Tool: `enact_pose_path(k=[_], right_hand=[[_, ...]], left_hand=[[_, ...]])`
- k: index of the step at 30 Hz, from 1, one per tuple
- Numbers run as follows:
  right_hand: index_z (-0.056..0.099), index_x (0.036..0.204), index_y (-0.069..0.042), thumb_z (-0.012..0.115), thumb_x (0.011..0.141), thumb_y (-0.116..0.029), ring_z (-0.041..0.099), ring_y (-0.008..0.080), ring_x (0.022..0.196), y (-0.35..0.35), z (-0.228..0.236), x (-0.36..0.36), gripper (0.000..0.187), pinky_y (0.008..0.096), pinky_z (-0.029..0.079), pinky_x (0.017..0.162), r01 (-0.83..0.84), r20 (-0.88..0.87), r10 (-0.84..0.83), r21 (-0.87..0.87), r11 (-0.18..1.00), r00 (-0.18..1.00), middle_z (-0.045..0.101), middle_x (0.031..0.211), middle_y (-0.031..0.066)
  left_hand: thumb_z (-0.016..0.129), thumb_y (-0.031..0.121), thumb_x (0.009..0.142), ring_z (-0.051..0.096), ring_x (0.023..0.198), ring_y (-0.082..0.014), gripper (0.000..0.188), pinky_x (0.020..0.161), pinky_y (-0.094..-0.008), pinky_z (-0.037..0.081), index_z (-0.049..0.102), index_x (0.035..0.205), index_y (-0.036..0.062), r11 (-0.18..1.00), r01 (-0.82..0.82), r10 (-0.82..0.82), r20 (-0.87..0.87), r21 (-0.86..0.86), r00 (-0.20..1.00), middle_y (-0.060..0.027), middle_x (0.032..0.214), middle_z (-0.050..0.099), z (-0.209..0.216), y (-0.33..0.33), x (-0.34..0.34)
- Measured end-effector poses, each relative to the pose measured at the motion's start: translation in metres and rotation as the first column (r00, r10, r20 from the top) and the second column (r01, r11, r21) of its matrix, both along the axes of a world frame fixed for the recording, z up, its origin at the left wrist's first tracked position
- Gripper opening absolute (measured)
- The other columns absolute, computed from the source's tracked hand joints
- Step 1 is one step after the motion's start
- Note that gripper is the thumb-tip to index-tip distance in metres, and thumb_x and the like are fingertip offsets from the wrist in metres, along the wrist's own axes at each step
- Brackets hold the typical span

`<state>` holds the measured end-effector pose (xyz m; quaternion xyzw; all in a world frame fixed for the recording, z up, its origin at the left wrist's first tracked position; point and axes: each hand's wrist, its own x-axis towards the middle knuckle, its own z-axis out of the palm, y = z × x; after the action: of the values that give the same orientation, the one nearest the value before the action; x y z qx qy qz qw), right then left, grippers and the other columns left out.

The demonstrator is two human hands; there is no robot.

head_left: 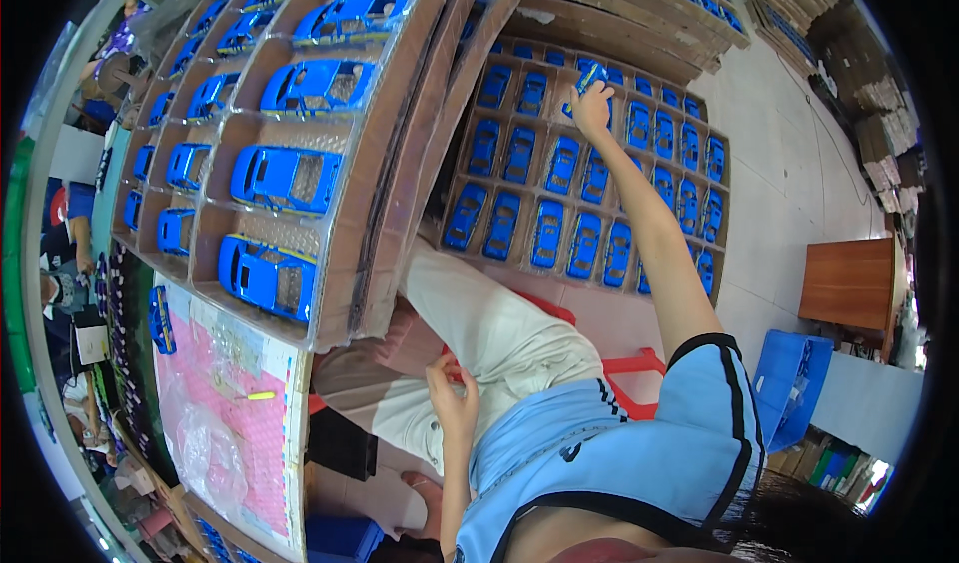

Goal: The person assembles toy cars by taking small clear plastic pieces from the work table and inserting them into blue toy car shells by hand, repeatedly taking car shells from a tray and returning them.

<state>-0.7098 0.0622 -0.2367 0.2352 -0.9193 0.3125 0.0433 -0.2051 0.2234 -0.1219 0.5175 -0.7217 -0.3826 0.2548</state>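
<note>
My right hand (593, 109) is stretched out over a cardboard tray (532, 179) of blue toy car bodies lying low on the far side. Its fingers are closed around a blue toy car body (590, 76) with yellowish trim, held above the tray's back rows. Another blue car body (550, 233) sits in a front compartment of that tray. Over my lap hovers my left hand (456, 391), with its fingers loosely curled and apart. Something red shows between those fingers, seemingly from behind; I make out nothing held.
At left, a stack of trays (345, 253) with more blue car bodies rises above a pink-topped table (270, 433) bearing a plastic bag (208, 453) and one car body (161, 320). A red stool (639, 363), a blue crate (789, 388) and a brown wooden box (847, 281) stand around me.
</note>
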Motion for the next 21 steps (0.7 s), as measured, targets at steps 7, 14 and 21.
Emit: enact_pose_path(k=[7,14,21], right_hand=[[0.037,0.117,-0.003,0.061,0.08,-0.04,0.056,0.045,0.093,-0.016,-0.043,-0.02,0.057,0.0487,0.048,0.077,-0.09,0.126,0.06,0.256,0.963,0.99,0.04,0.114,0.0308],[0.041,0.117,0.001,0.06,0.078,-0.037,0.057,0.0404,0.092,-0.004,-0.05,-0.023,0.058,0.0472,0.048,0.079,0.066,0.135,-0.07,0.03,0.997,0.988,0.048,0.11,0.0291],[0.031,0.119,0.013,0.057,0.079,-0.024,0.051,0.0386,0.104,0.037,-0.033,-0.043,0.059,0.043,0.047,0.086,0.718,0.838,0.475,-0.502,0.481,0.268,0.048,0.113,0.0269]], left_hand=[[0.055,-0.003,0.075,0.052,0.068,-0.0236,0.027,0.062,-0.0322,0.045,0.05,0.101,-0.003,0.996,0.078,-0.077,0.033,-0.031,0.996,-0.0151,0.089,0.049,-0.002,-0.002,-0.007],[0.054,-0.004,0.075,0.053,0.07,-0.0261,0.022,0.063,-0.034,0.045,0.051,0.097,-0.0022,0.993,0.093,-0.091,0.029,-0.069,0.995,-0.0157,0.091,0.05,0.004,-0.006,-0.01],[0.056,-0.002,0.077,0.052,0.074,-0.0252,0.016,0.064,-0.0328,0.042,0.052,0.093,-0.0014,0.999,0.048,-0.048,0.011,-0.01,0.999,-0.0139,0.089,0.053,0.003,-0.011,-0.009]])
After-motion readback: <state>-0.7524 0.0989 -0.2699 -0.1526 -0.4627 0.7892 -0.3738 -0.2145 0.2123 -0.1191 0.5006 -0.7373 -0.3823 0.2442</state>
